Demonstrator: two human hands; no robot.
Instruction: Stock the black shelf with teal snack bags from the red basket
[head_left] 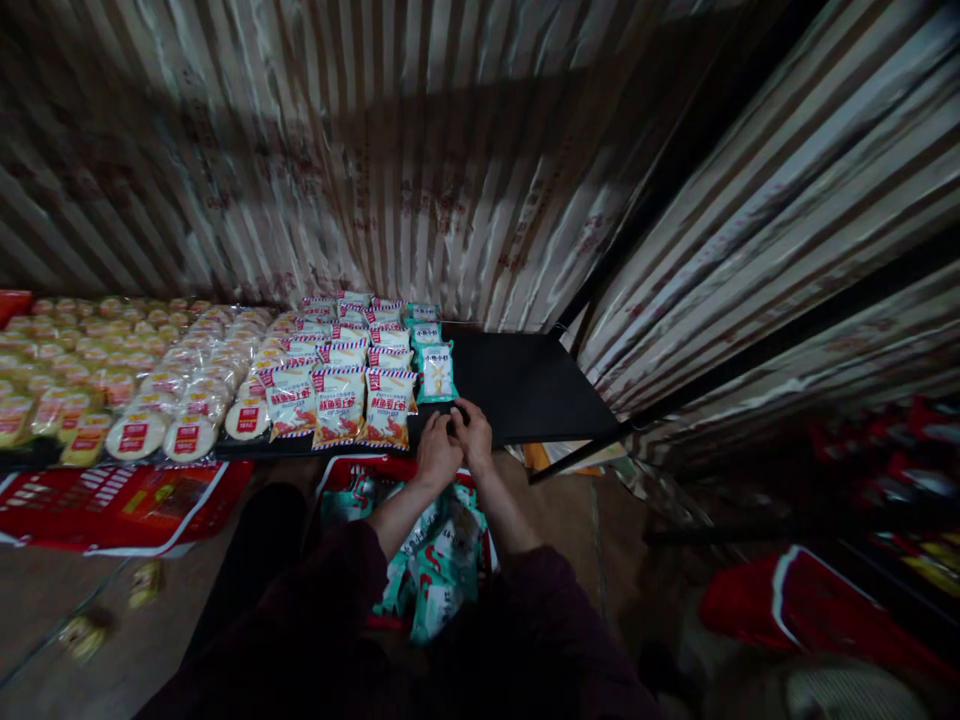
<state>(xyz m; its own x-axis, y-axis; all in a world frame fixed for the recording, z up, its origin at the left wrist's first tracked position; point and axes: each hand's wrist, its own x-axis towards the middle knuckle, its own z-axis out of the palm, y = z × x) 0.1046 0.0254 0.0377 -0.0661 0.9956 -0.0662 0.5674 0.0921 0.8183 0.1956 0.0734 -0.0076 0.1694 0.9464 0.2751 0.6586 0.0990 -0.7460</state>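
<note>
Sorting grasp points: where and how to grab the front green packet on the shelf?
Probably the upper right corner of the packet, pinched by the right hand from the front right: its whole front shows, striped packets stand close on its left, exposed shelf on its right.

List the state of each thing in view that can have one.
Black shelf: partly stocked.
Left hand: fingers bent, at shelf's front edge; grip unclear.
Right hand: fingers bent, beside the left; grip unclear.
Teal shelf packets: lined up front to back.
Striped-edge bags: puffed, in rows.
Round cakes: wrapped, in rows.
Teal basket packets: heaped loosely.
Yellow items: lying on the floor.
</note>
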